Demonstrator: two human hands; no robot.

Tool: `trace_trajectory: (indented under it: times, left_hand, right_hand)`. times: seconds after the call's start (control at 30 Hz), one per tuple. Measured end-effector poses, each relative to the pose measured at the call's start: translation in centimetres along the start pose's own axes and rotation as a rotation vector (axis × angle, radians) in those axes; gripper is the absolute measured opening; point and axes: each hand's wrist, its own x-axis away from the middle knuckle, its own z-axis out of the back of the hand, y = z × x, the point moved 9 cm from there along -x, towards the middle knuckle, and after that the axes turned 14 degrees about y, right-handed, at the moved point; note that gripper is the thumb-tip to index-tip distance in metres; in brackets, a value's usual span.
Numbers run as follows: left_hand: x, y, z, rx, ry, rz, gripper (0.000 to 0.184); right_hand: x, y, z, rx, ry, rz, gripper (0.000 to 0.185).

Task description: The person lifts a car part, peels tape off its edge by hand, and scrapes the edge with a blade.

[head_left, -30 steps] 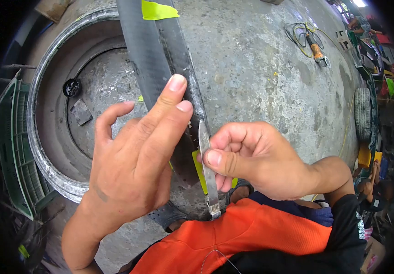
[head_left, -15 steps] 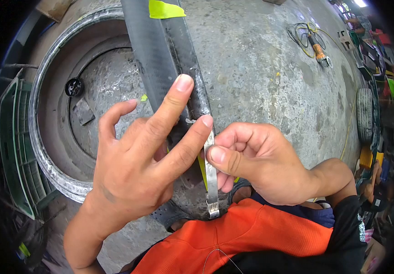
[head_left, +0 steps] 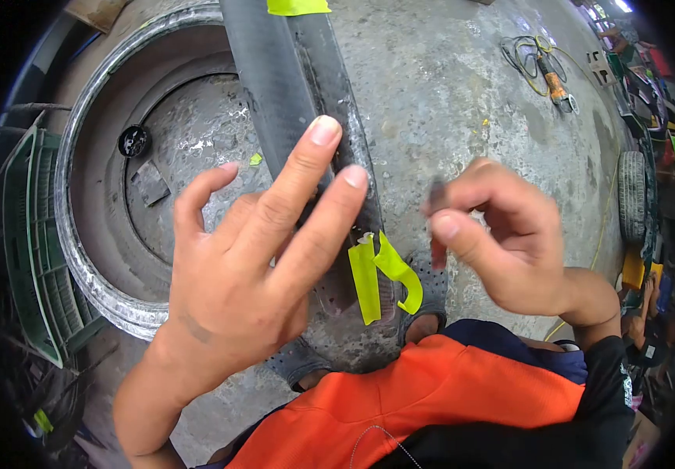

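A long dark carbon-fibre piece (head_left: 263, 74) with a raised ridge slants down between my feet. My left hand (head_left: 236, 266) has its fingers spread, the index and middle fingertips lying on this piece; its thumb is hidden. Two yellow-green tape strips (head_left: 365, 280) hang at the near end of the piece, one of them curling away. More yellow-green tape (head_left: 298, 6) crosses its far end. Right of the piece and apart from it, my right hand (head_left: 509, 242) pinches a thin metal strip (head_left: 436, 195), blurred and seen nearly end-on.
A large tyre (head_left: 79, 234) lies on the concrete floor at left, with a small black cup (head_left: 134, 141) and a dark square pad (head_left: 150, 184) inside its ring. A green crate (head_left: 32, 250) stands beyond it. An orange corded grinder (head_left: 555, 86) lies at upper right.
My right hand has moved right and up with the metal strip, away from the carbon-fibre piece. The tape at the near end now shows fully. My left hand stays nearly in place.
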Motion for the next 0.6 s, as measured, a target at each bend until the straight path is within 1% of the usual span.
trace_trajectory:
  times: [0.07, 0.13, 0.17, 0.2, 0.27, 0.33, 0.43, 0.5, 0.53, 0.6]
  left_hand:
    - [-0.1, 0.0, 0.0, -0.001, -0.003, 0.002, 0.057]
    - [-0.1, 0.2, -0.2, -0.001, -0.002, -0.007, 0.059]
    - [0.0, 0.3, -0.3, 0.004, 0.003, -0.013, 0.059]
    - [0.1, 0.4, -0.5, 0.009, 0.009, -0.017, 0.059]
    - [0.4, 0.5, -0.7, 0.044, 0.001, -0.035, 0.058]
    - [0.4, 0.5, -0.5, 0.081, -0.004, -0.052, 0.058]
    - [0.3, 0.3, -0.6, 0.135, -0.085, -0.023, 0.059]
    - [0.2, 0.2, -0.7, 0.129, -0.088, -0.013, 0.061]
    - [0.2, 0.1, -0.7, 0.128, -0.088, -0.009, 0.061]
    - [0.3, 0.1, -0.8, 0.132, -0.074, -0.011, 0.063]
  right_hand:
    - [0.0, -0.8, 0.9, 0.085, -0.011, 0.16, 0.009]
    - [-0.1, 0.4, 1.6, -0.065, 0.037, -0.017, 0.012]
    - [0.1, 1.0, 1.4, -0.095, 0.019, -0.149, 0.014]
    - [0.1, 0.7, 1.3, -0.103, 0.02, -0.151, 0.014]
    - [0.3, 0.8, 0.4, -0.13, -0.053, -0.227, 0.013]
    - [0.2, 0.7, 0.0, -0.144, -0.065, -0.233, 0.012]
    - [-0.5, 0.1, -0.3, -0.171, -0.085, -0.192, 0.011]
    - [-0.6, 0.2, -1.2, -0.094, -0.183, -0.302, 0.011]
    - [-0.6, 0.5, -1.3, -0.093, -0.183, -0.303, 0.011]
    - [-0.8, 0.0, -1.6, 0.021, -0.186, -0.093, 0.01]
